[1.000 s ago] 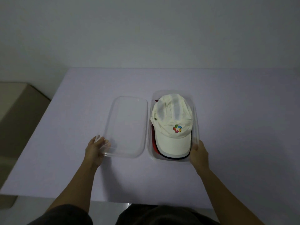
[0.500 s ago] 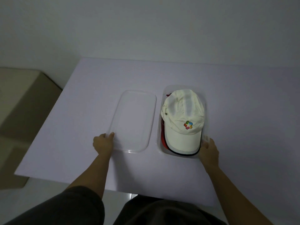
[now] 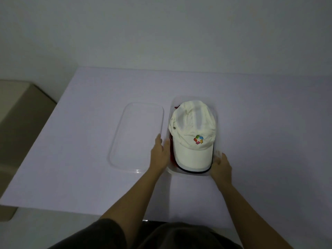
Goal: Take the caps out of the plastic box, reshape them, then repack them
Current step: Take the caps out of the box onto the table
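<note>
1. The left hand point(image 3: 159, 155) is lying with straight fingers against the left wall of the clear plastic box point(image 3: 190, 174). It is resting between the box and the clear flat plastic lid point(image 3: 138, 133).
2. The right hand point(image 3: 220, 166) is resting at the box's near right corner with the thumb up by the rim. Its fingers are hiding behind the wall, so I cannot tell whether it is gripping.
3. The cream fabric baseball cap with a multicoloured logo point(image 3: 194, 130) is sitting on top inside the box, with its brim pointing toward the person.
4. It is looking light and soft. The crown is creasing and likely collapsing under any pinch, while the brim is probably staying stiff, so the brim's two side edges are the best hold.
5. A red cap point(image 3: 171, 151) is peeking out underneath along the left side.
6. The box and lid are lying side by side on the pale lilac counter point(image 3: 89, 159).
</note>
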A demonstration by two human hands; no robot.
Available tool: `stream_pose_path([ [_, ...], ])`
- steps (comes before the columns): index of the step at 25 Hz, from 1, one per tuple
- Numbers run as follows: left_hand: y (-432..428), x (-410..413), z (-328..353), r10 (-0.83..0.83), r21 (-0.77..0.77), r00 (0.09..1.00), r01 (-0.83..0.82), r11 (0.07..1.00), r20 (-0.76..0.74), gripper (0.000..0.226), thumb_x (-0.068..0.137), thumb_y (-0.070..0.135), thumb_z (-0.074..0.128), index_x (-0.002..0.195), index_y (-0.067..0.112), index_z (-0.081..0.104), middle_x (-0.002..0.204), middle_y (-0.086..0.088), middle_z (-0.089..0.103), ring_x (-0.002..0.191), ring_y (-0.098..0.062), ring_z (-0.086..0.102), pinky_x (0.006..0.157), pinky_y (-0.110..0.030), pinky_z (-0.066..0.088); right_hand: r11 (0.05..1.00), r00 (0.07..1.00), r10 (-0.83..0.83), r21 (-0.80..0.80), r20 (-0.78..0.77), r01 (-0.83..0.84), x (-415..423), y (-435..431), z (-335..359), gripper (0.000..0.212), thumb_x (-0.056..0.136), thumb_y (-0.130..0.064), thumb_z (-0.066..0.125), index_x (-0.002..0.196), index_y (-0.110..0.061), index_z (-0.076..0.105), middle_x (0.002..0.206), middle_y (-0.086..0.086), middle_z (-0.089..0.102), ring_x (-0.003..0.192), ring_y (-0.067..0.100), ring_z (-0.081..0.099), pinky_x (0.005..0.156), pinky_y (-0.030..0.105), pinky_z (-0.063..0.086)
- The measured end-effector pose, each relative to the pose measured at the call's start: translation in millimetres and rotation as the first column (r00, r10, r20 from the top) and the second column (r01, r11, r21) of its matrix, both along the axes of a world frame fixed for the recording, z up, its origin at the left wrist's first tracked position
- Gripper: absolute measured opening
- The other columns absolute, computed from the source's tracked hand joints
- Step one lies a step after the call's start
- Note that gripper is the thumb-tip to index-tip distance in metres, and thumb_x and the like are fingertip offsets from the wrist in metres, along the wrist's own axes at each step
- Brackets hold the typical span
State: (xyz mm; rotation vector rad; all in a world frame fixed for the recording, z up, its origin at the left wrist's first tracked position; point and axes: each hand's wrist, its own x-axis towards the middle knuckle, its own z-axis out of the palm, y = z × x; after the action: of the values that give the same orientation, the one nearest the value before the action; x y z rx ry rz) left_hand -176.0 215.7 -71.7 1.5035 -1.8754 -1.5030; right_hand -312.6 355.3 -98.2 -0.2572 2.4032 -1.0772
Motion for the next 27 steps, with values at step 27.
stream_pose_path([
  [27,13.5,-16.3,-18.5,0.094,-0.167,0.99,-0.075,0.983,0.108,0.04,0.102,0.024,0.027,0.126,0.002,0.051,0.109,-0.019,0.064,0.091,-0.026,0.058,0.078,-0.03,0.039,0.894,0.821,-0.281,-0.446,-0.496,0.037,-160.2,-26.3,105.3,0.025,0.097,-0.02,0.044,0.112,-0.003,0.055,0.108,0.014,0.063,0.096,0.023,0.058,0.075,0.018,0.037],
])
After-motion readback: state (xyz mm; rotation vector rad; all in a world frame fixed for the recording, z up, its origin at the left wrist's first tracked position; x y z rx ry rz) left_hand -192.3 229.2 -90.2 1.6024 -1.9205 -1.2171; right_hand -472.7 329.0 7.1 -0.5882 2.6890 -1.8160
